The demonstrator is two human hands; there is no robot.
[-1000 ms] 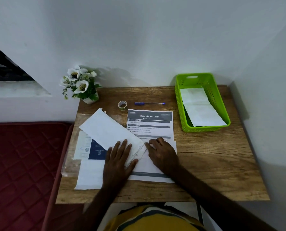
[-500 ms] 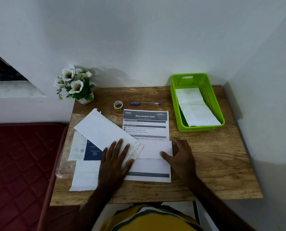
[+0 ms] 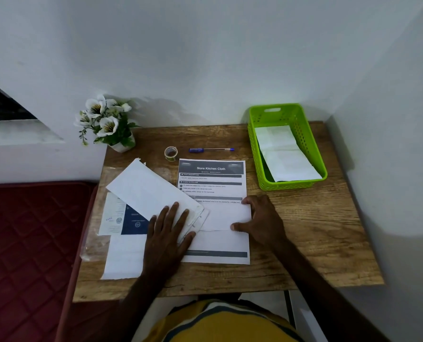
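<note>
Far left, a red mattress (image 3: 28,238) hard against the wooden table (image 3: 316,243). At the table's back left corner, a small pot of white flowers (image 3: 107,122), close to the wall. Nearer the front, a blue and white leaflet (image 3: 129,218) and a plain white sheet (image 3: 124,257) just below it, both partly covered. Across them, slanting from upper left to lower right, a long white envelope (image 3: 146,191). Pressed flat on its lower right end, the left hand (image 3: 167,233), fingers straight and spread, thumb out to the right. Behind, near the middle of the table, a small roll of tape (image 3: 171,153), then a blue pen (image 3: 211,150) lying crosswise just beside it. In front of these, a printed page (image 3: 211,178) headed "Store Kitchen Cloth". On its lower half, a folded white paper (image 3: 225,215), its left end tucked under the envelope's corner. At the paper's right end, the right hand (image 3: 259,218), spread wide, thumb down on the near corner, fingertips on the far corner, palm over the bare wood. Well apart at the back right, a green basket (image 3: 304,134) with folded white papers (image 3: 284,156) inside, one leaning on the front wall
</note>
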